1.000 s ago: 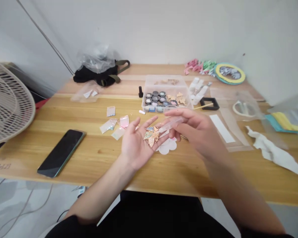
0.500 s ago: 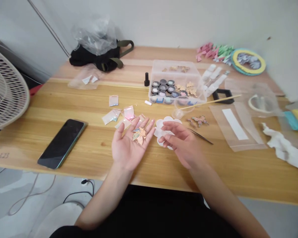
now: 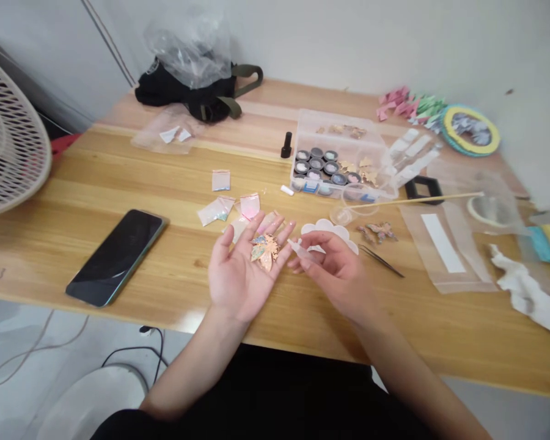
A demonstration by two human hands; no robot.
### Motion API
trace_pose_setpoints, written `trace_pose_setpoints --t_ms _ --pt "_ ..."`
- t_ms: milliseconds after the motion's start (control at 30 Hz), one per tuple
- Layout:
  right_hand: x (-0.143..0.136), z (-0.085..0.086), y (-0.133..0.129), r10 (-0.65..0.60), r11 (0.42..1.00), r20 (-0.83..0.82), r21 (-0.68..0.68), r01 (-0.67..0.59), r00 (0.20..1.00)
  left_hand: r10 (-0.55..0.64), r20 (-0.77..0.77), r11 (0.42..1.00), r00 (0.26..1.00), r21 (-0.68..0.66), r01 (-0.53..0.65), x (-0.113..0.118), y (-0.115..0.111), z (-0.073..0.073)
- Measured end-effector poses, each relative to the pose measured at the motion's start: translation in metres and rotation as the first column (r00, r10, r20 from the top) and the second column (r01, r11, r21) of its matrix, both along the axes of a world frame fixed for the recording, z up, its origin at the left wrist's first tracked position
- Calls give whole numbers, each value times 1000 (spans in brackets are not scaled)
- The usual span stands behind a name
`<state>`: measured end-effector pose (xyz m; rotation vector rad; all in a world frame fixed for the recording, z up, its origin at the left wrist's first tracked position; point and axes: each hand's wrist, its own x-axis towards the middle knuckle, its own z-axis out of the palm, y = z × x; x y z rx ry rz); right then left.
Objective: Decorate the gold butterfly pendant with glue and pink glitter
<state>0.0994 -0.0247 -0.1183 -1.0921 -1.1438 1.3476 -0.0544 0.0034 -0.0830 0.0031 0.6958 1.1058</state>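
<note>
My left hand [image 3: 241,272] is palm up with the fingers spread. A gold butterfly-shaped metal charm [image 3: 266,252], partly coloured in pale blue, green and pink, lies across its fingers. Beside it, my right hand [image 3: 334,269] pinches a small whitish tube with a narrow tip [image 3: 297,247], which points toward the charm; the rest of the tube is hidden by the fingers. Behind the right hand sits a white flower-shaped palette [image 3: 325,229], partly covered. To its right are a coloured butterfly charm [image 3: 380,232] and dark tweezers [image 3: 385,263].
A clear plastic box [image 3: 343,156] holds several small pots and gold pieces. A wooden stick [image 3: 417,200] lies across a clear cup [image 3: 348,211]. Small powder bags [image 3: 216,209], a white cap [image 3: 286,190], a black bottle [image 3: 286,145] and a phone [image 3: 117,256] lie leftward.
My right hand has moved closer to the charm, and the narrow tip between its fingers now shows clearly. The left hand still supports the charm. The camera view has shifted slightly.
</note>
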Motion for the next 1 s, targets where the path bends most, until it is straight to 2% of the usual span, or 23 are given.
trace_pose_setpoints --t_ms 67,167,267,433,600,833,1000 --pt "-2 2 0 -30 999 141 39 24 990 3 1 1000 1000 15 -3 -1 0 3" --pt "-3 7 3 -100 992 362 110 64 927 11 17 1000 1000 9 -11 -3 2 8" --pt "0 10 14 -137 986 482 154 70 865 49 12 999 999 -1 -49 -8 6 8" --pt "4 2 46 -95 984 592 178 -15 800 161 5 987 987 19 -161 -25 13 -4" --pt "1 -12 70 -65 978 685 189 -91 725 170 17 985 985 29 -171 -38 11 -8" --pt "0 -16 74 -82 971 810 196 -137 581 139 0 989 990 49 -139 -41 7 -8" --pt "1 -20 74 -79 971 844 186 -151 531 116 -9 992 993 47 -116 -41 7 -8"
